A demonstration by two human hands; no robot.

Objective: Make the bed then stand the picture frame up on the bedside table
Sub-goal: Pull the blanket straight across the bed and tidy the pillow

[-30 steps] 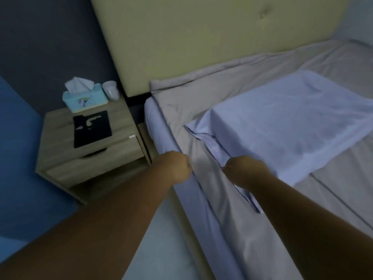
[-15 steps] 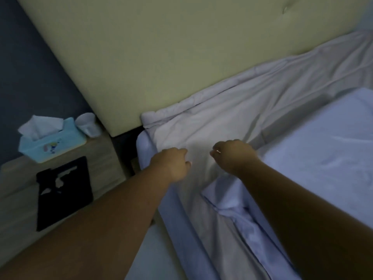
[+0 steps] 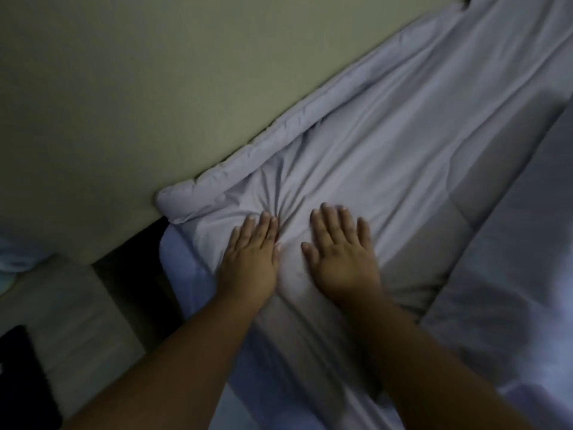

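Note:
A pale grey duvet covers the bed up to the yellow-green headboard, its top edge rolled along the headboard. My left hand and my right hand lie flat, palms down, side by side on the duvet near its top left corner. Fine creases fan out in the fabric between and above the fingers. A folded lighter blue sheet lies on the duvet at the right. The black picture frame lies flat on the wooden bedside table at the lower left, cut off by the image edge.
A dark gap separates the bedside table from the mattress side. A blurred pale blue object, only partly visible, sits at the back left of the table.
Both hands have gone from closed fists gripping the duvet edge to flat open palms pressed on it. They moved up toward the headboard, and the view has closed in on the duvet corner.

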